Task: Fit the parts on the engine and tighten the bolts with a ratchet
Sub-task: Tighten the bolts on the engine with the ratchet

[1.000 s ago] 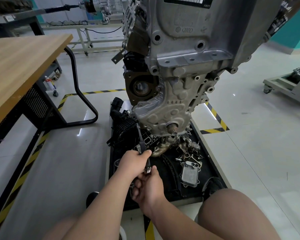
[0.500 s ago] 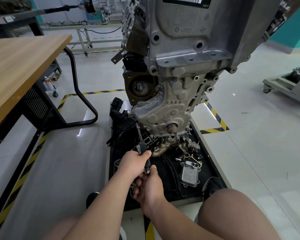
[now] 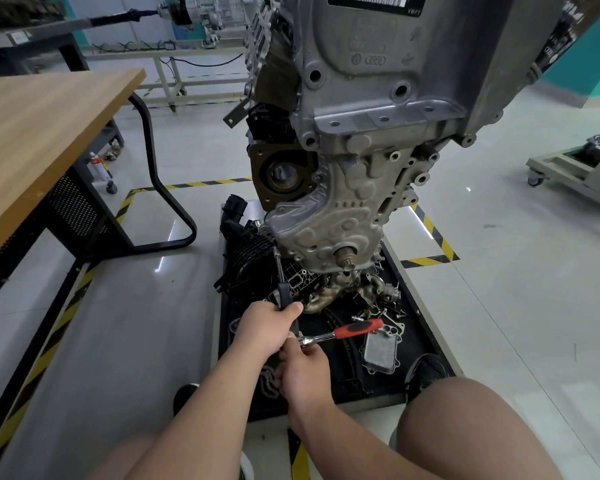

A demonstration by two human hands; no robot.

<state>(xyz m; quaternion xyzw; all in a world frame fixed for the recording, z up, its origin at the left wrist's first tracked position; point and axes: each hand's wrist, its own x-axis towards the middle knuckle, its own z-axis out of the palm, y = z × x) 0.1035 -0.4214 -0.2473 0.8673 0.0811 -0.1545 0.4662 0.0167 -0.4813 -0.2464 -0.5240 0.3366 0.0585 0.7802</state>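
- Centre and top of frame: grey engine (image 3: 378, 133), hanging over a black tray (image 3: 426, 344) of loose parts.
- Lower centre: left hand (image 3: 264, 332) grips a black-handled extension bar (image 3: 282, 282) that slants up to the engine's lower left edge.
- Just below it: right hand (image 3: 303, 372) holds the head end of the ratchet (image 3: 354, 330), with the red handle pointing right.
- Upper left: wooden table (image 3: 42, 126).

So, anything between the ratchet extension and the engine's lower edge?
Nothing visible. The extension runs clear from the left hand up to the lower edge of the engine, passing close beside the black manifold. Where its tip seats is too small to tell.
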